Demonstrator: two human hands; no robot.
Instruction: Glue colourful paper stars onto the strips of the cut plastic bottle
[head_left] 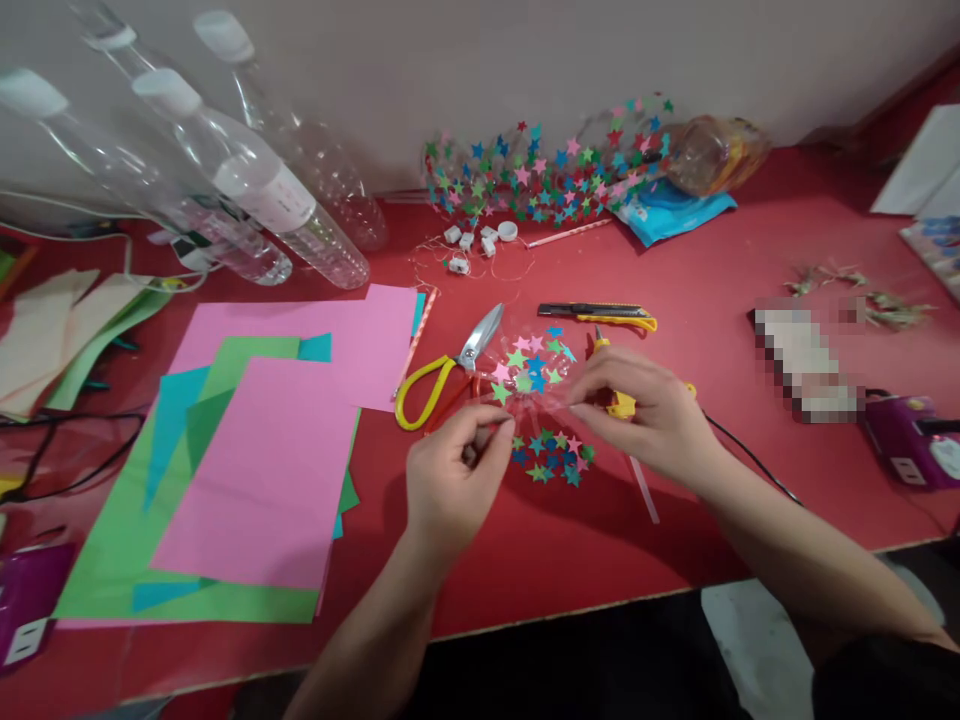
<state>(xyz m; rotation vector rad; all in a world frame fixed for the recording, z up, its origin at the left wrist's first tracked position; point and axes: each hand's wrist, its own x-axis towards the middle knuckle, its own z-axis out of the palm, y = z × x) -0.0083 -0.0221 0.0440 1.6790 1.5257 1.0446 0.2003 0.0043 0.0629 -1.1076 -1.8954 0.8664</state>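
My left hand (pixel 457 475) is closed, thumb and forefinger pinched at the near left edge of a clear plastic piece with paper stars (pixel 523 382). From the other side, my right hand (pixel 646 408) pinches its right edge. The piece is see-through and spreads out in strips; its exact outline is hard to make out. Just below it, a small pile of loose paper stars (pixel 553 458) lies on the red table (pixel 525 560). A yellow glue gun (pixel 622 403) is partly hidden behind my right hand, its glue stick (pixel 645 490) poking out toward me. Scissors (pixel 450 375) with yellow handles rest beside my left hand.
A yellow utility knife (pixel 598 315) lies beyond the hands. Behind it is a star-covered clear bottle (pixel 540 175). Coloured paper sheets (pixel 255 470) and several plastic bottles (pixel 262 190) occupy the left. Small white lights (pixel 466 242) on thin wire lie at the back; a phone (pixel 806 360) is at right.
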